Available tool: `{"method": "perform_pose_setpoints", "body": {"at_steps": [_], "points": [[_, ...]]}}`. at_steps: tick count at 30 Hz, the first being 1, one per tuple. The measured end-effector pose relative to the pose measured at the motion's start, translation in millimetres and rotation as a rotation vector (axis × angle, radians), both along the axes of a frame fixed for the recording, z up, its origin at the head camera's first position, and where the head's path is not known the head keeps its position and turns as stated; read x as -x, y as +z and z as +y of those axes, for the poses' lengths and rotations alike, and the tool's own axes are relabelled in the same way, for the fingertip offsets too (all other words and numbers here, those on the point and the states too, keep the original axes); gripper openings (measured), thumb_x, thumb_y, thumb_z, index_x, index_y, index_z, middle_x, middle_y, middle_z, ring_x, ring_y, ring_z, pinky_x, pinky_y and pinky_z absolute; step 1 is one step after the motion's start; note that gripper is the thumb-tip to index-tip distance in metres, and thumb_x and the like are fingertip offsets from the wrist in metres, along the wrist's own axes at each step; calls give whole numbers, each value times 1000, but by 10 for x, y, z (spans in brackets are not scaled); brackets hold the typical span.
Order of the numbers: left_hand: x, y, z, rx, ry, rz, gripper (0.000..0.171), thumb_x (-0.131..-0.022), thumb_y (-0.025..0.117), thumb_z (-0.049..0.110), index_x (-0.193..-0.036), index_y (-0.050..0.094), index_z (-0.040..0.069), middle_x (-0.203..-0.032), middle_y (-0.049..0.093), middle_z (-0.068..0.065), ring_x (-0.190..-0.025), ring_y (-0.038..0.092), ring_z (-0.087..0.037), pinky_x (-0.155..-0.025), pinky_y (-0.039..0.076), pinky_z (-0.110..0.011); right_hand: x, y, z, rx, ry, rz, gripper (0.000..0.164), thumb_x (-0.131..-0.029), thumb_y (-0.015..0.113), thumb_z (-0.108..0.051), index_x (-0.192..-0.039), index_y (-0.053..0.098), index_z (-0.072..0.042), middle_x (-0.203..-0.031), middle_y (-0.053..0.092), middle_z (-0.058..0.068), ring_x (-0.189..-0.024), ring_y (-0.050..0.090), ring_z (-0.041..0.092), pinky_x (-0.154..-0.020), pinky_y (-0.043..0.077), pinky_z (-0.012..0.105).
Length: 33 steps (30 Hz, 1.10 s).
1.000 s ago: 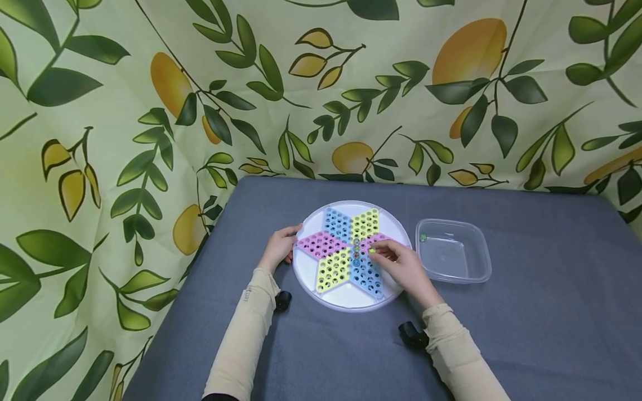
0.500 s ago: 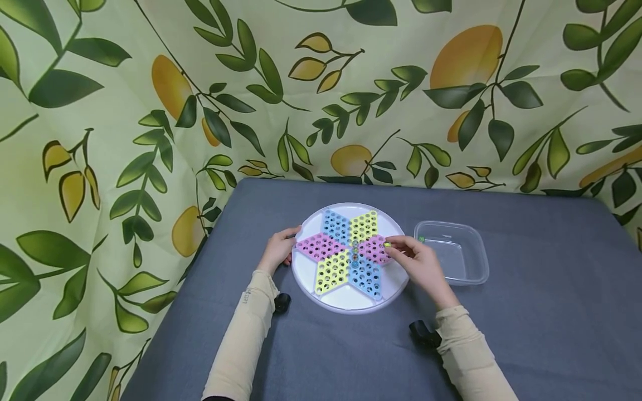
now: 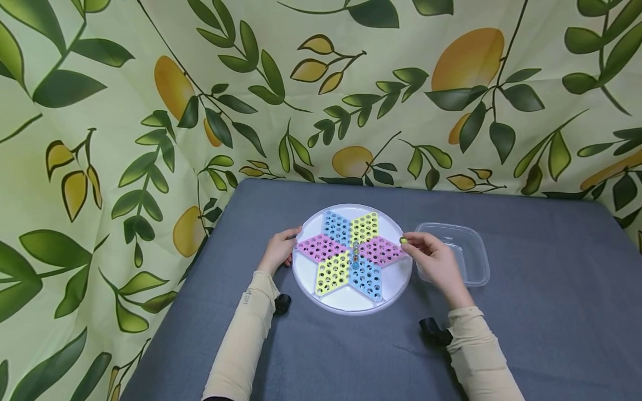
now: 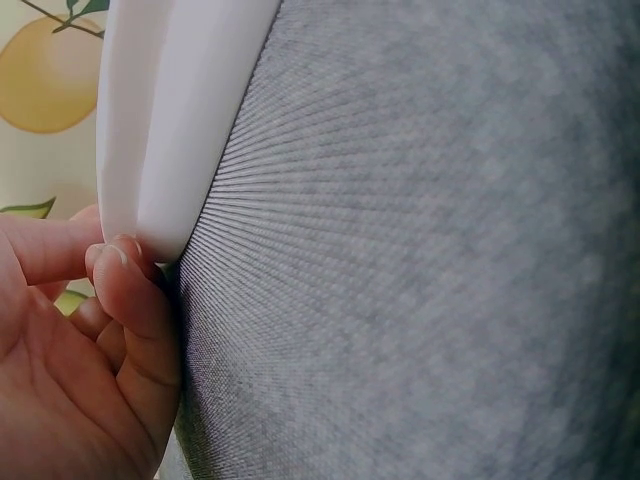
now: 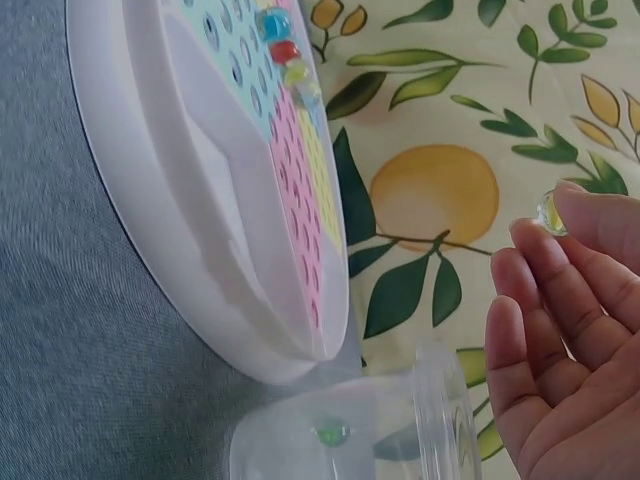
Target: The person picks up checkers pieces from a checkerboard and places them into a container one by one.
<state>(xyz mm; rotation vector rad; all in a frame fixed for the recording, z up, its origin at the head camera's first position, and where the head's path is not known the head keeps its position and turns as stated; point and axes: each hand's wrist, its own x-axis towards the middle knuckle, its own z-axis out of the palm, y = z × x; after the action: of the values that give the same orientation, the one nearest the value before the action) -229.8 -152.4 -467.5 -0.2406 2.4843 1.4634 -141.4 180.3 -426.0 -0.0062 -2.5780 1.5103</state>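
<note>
A round white Chinese checkers board (image 3: 347, 302) with a blue, yellow and pink holed star lies on the table. My left hand (image 3: 277, 249) holds its left rim; in the left wrist view the thumb and a finger pinch the white edge (image 4: 180, 150). Between thumb and fingertip my right hand (image 3: 435, 266) pinches a clear marble (image 5: 548, 213) with yellow-green inside, just off the board's right rim. Several coloured marbles (image 3: 355, 259) sit in a line at the star's centre. A green marble (image 5: 332, 432) lies in the clear plastic box (image 3: 485, 262).
The box stands close to the board's right side, partly behind my right hand in the head view. Grey cloth (image 3: 546, 301) covers the table. A leaf-and-fruit patterned curtain (image 3: 376, 100) hangs behind and at the left.
My right hand has moved rightward with the marble, from near the star's centre to the board's right edge by the box. The left hand has stayed at the rim.
</note>
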Motion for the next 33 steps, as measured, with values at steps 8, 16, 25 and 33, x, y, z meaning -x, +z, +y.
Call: {"method": "perform_pose_setpoints", "body": {"at_steps": [8,16,25,33], "points": [[-5,7,-1,-1,4,4,42,-92,47,17,-132,54,28,-66,51,-7,-40,40,-11,-40,39,-23,280,-630,352,-46,-52,90,34,-85,63,-44,-112,66,-23,-99,64,-7,-84,56,-3,-68,44,12],[-5,12,2,7,11,-2,41,-93,47,19,-131,54,29,-73,55,-9,-41,41,-11,-40,39,-23,355,-797,462,-33,-98,76,35,-83,63,-50,-111,65,-29,-100,64,-9,-88,58,-1,-72,45,10],[-13,22,19,14,14,0,41,-93,46,18,-132,54,29,-69,51,-7,-40,40,-11,-40,38,-22,113,-194,306,-45,-95,-11,37,-89,61,-35,-113,64,-7,-101,65,8,-79,51,-13,-68,42,8],[-20,39,30,25,14,-4,40,-94,47,19,-132,54,30,-69,51,-7,-41,40,-11,-40,38,-23,95,-78,346,-123,-117,-113,39,-92,56,-34,-118,61,-6,-108,65,15,-83,50,-5,-67,42,13]]}}
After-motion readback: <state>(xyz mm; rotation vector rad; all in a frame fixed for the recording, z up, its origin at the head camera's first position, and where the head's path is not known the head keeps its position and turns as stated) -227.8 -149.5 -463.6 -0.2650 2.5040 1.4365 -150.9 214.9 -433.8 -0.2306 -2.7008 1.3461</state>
